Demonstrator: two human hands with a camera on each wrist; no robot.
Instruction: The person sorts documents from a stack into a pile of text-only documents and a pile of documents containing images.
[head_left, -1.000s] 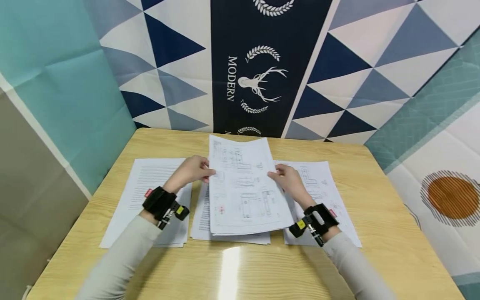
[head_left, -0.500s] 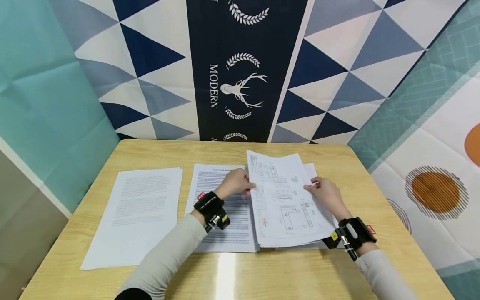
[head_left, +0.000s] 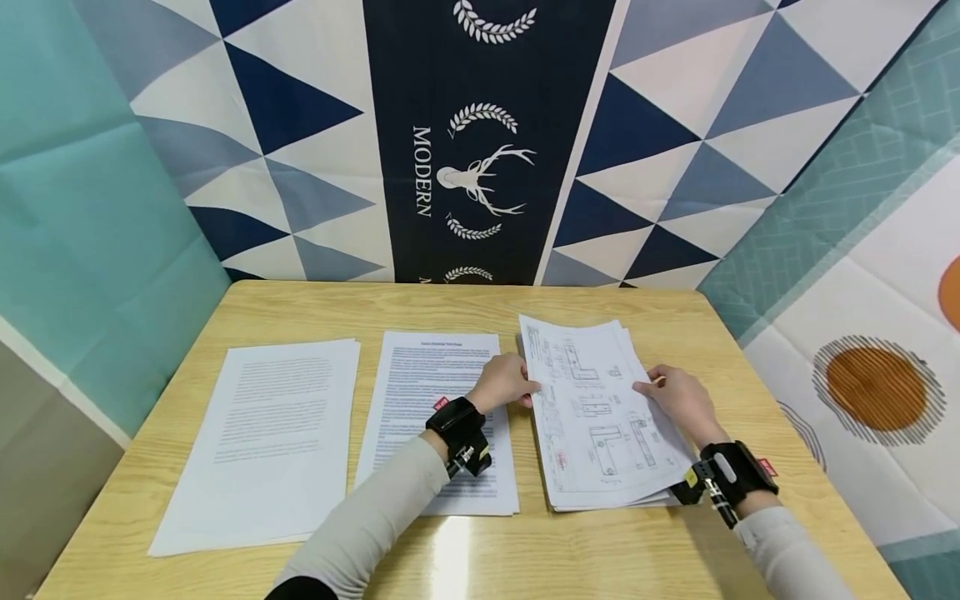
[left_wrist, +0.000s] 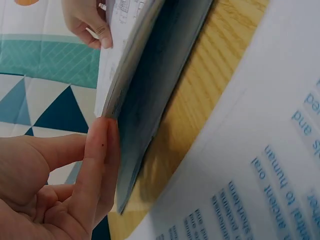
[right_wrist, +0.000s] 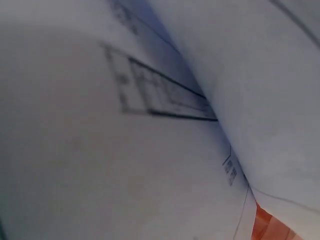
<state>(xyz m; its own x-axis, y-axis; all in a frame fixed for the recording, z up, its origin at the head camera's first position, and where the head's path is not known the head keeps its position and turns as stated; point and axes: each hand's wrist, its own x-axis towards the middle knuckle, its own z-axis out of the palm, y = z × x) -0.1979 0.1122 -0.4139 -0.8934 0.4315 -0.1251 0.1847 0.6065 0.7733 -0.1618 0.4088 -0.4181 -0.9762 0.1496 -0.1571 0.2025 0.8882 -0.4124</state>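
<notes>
In the right half of the head view, the drawing sheets [head_left: 600,417] are held by two hands. Their left edge is pinched tight by the left hand [head_left: 504,383], and their right edge is pinched by the right hand [head_left: 681,402]. In the left wrist view, more paper [left_wrist: 154,75] is seen under them in shadow, with a gap between. At the middle of the head view, a typed pile [head_left: 401,408] is partly covered by the left arm [head_left: 397,508]. At the lower left, another pile [head_left: 262,492] is laid on the table [head_left: 570,558].
</notes>
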